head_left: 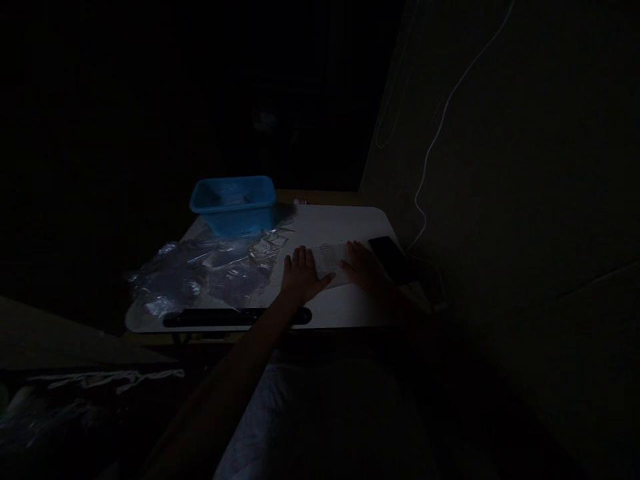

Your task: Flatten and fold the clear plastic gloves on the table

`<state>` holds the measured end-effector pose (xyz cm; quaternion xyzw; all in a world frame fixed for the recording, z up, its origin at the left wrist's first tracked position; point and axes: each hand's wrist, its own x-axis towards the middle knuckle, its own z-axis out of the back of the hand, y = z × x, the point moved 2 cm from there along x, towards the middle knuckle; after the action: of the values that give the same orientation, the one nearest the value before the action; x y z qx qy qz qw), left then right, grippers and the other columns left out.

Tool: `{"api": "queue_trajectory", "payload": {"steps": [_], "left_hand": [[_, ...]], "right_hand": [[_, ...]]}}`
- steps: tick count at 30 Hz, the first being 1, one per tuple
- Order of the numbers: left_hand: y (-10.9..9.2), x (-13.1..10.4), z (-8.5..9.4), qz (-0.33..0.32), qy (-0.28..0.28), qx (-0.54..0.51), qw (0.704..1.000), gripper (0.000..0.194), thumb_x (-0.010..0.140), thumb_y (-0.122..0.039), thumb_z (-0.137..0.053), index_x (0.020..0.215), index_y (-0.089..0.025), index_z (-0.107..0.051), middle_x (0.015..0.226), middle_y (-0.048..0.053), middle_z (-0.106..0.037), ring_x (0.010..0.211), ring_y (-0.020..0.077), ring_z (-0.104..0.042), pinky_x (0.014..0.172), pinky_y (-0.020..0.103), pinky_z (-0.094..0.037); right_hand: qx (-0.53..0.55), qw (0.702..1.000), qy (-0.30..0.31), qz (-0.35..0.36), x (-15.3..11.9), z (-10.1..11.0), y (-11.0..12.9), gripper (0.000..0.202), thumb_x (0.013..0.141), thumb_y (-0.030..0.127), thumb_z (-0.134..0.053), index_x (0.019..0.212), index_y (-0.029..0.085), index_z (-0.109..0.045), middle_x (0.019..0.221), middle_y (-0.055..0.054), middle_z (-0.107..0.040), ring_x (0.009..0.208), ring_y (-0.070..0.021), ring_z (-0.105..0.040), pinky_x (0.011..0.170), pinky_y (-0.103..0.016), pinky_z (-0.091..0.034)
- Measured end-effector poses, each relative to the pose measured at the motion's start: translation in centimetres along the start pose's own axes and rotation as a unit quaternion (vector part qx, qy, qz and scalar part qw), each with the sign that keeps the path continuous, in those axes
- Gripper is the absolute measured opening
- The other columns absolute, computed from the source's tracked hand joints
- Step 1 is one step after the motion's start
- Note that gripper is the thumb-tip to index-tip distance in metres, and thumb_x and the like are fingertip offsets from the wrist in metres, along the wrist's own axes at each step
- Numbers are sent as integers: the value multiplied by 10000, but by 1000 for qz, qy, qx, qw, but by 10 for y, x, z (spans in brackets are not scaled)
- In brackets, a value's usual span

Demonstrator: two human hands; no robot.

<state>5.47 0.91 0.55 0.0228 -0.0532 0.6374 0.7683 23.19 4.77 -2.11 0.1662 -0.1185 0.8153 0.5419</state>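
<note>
Clear plastic, a thin flat piece (330, 259), lies on the white counter (335, 223) right of its middle, between the far and near edges. The left hand (300, 277) rests on or against the left side of this piece, palm down, its fingers a little apart and pointing toward the far edge, the thumb stretched out to the right over the plastic. The right hand (363, 267) is at the piece's right side, also open and palm down, its thumb toward the left hand; shadow hides much of it, so how far its fingers are spread is hard to tell. Neither hand pinches the plastic.

A blue basin (237, 219) stands upright at the far left corner, with something clear and shiny inside. Crumpled clear plastic (180, 273) covers much of the left side, reaching from the basin toward the near left corner. A black bar (210, 317) runs along the near edge, and the left forearm passes over its right part. By the right edge, just beside the right hand, lies a dark, flat phone-like object (390, 257). A white cord (447, 107) hangs down past the right edge.
</note>
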Motion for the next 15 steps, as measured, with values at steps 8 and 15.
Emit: {"api": "queue_trajectory", "payload": {"steps": [8,15], "left_hand": [[0,1,0,3,6,-14,1000,929,761,-700,-195,1353,16,-225,1435,223,-167,1330,322,-138,1055,460,-142],[1,0,0,0,-14,-22,1000,925,759,-695,-233,1341,24,-248,1420,241,-203,1323,329,-160,1054,461,-150]], "right_hand": [[31,999,-25,-2,-1,-7,-5,625,870,483,-320,1340,72,-297,1318,-199,-425,1250,-304,-345,997,-455,-317],[65,998,-23,-1,-3,-6,-4,588,871,454,-340,1337,97,-298,1334,-179,-411,1269,-304,-313,1013,-469,-302]]}}
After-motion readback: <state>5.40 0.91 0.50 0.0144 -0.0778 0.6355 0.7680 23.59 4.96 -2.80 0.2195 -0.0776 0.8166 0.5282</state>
